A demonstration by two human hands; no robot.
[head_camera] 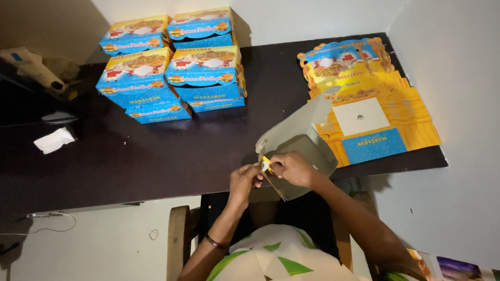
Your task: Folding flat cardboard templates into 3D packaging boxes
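Item, far left: a pale handheld device [32, 66], partly in shadow at the edge of the dark tabletop [156, 151]; kind not discernible. Below it, a crumpled white paper scrap [54, 140] lying flat on the tabletop.

Item, upper left to centre: a cluster of folded blue-and-yellow cardboard boxes [172, 65], closed, stacked in two rows against the wall, touching one another.

Item, lower left: a thin white cable [49, 229] trailing on the pale floor, below the tabletop edge.

Item, centre foreground: left hand [244, 181], grip pinched on a small yellow tab at the near corner of a half-folded cardboard box [299, 143]. A dark band sits on that wrist.

Item, centre: the half-folded cardboard box itself, grey inner side showing, one flap raised upright, resting at the near edge of the tabletop just in front of the person.

Item, just right of centre: right hand [292, 169], grip closed on the same corner of the box, fingertips meeting those of the left hand.

Item, right: a stack of flat unfolded box blanks [375, 104], printed yellow and blue, lying on the tabletop just beside the half-folded box, near the right wall.
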